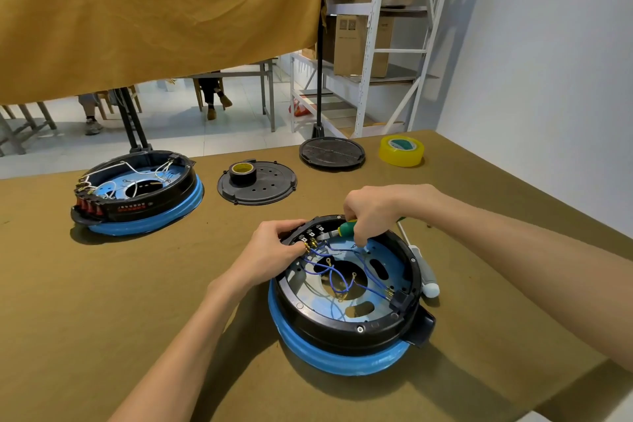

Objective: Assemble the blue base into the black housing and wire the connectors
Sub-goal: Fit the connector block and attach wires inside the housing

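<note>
- Olive cloth table, orange curtain far.
- Black housing on blue base, near centre-right; blue wires inside.
- L hand pinches connectors at far-left rim.
- R hand grips green screwdriver.

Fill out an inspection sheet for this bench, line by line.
Surface: olive table.
Job's things: near housing on blue base, open side up; second unit far left.
Clutter: two black lids, black tape on the left lid, yellow tape, white screwdriver.
Grips: left hand pinches connectors at the rim; right hand holds green screwdriver.
Cables: blue wires loose inside the housing.
Surroundings: yellow curtain, shelving with boxes, seated people's legs beyond.
</note>
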`<action>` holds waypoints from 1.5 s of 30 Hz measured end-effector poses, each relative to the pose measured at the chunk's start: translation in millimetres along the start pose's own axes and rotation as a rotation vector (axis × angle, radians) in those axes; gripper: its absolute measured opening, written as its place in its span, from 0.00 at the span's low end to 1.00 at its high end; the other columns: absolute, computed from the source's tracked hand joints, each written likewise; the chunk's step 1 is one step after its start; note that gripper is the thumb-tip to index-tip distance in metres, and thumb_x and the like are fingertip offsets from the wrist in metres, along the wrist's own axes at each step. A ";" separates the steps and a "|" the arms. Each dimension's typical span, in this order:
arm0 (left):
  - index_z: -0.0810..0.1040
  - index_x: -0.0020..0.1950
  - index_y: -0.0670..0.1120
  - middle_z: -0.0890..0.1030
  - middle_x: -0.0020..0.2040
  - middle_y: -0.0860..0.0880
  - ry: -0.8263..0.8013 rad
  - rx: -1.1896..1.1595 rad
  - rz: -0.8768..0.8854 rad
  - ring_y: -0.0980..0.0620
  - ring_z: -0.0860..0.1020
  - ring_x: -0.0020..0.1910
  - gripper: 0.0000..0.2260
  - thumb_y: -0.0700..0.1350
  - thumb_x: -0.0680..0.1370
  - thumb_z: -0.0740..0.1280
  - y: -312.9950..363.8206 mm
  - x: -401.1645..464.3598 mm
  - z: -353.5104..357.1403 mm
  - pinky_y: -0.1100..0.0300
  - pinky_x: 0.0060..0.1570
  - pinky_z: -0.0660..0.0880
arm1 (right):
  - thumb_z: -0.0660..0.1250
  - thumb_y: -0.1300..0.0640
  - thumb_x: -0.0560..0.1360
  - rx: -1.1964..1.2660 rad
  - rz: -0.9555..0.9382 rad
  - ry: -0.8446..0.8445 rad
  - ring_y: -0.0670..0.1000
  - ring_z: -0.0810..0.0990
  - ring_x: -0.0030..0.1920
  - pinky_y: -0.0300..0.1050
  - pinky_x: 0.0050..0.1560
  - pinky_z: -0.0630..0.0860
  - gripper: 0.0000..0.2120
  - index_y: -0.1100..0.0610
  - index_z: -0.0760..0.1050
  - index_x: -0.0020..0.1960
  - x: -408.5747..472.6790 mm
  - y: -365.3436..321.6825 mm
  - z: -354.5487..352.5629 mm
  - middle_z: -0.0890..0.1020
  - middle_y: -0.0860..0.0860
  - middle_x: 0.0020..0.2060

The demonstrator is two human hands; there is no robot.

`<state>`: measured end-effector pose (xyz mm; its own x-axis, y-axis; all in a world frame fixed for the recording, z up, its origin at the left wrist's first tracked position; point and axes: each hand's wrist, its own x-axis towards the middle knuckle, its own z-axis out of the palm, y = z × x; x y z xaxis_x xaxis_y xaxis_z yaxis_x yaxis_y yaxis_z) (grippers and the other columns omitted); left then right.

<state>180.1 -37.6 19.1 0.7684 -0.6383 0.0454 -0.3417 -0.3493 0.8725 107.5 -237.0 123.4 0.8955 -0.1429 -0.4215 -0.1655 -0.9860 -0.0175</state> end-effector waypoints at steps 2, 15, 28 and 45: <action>0.76 0.72 0.52 0.83 0.60 0.53 0.018 0.011 0.008 0.56 0.84 0.51 0.22 0.41 0.79 0.70 -0.6 -0.8 1.1 0.64 0.42 0.82 | 0.75 0.46 0.70 0.045 -0.016 0.151 0.54 0.80 0.44 0.47 0.38 0.76 0.21 0.57 0.77 0.55 -9.0 8.9 6.0 0.81 0.53 0.45; 0.81 0.69 0.50 0.83 0.58 0.52 0.205 0.125 0.039 0.60 0.81 0.51 0.18 0.49 0.79 0.74 9.8 6.8 19.9 0.68 0.44 0.77 | 0.71 0.38 0.75 0.409 0.481 0.597 0.61 0.78 0.55 0.52 0.47 0.74 0.26 0.61 0.73 0.53 22.9 93.5 99.8 0.79 0.60 0.54; 0.82 0.65 0.51 0.84 0.56 0.52 0.226 0.159 0.058 0.53 0.82 0.54 0.15 0.49 0.79 0.74 6.8 5.2 20.7 0.51 0.55 0.81 | 0.61 0.53 0.81 0.440 0.737 0.570 0.66 0.69 0.70 0.58 0.70 0.66 0.19 0.63 0.74 0.68 39.1 155.0 84.3 0.72 0.63 0.69; 0.83 0.64 0.52 0.84 0.54 0.54 0.220 0.131 0.045 0.57 0.82 0.51 0.14 0.49 0.79 0.74 7.0 5.0 20.7 0.65 0.45 0.78 | 0.64 0.55 0.83 0.700 0.222 1.061 0.53 0.84 0.38 0.46 0.40 0.78 0.05 0.55 0.78 0.54 22.9 118.0 39.8 0.86 0.51 0.37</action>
<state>170.3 -57.4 15.4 0.8453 -0.4955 0.1996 -0.4339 -0.4190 0.7976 92.0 -353.3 75.6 0.6564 -0.6128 0.4400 -0.2441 -0.7244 -0.6448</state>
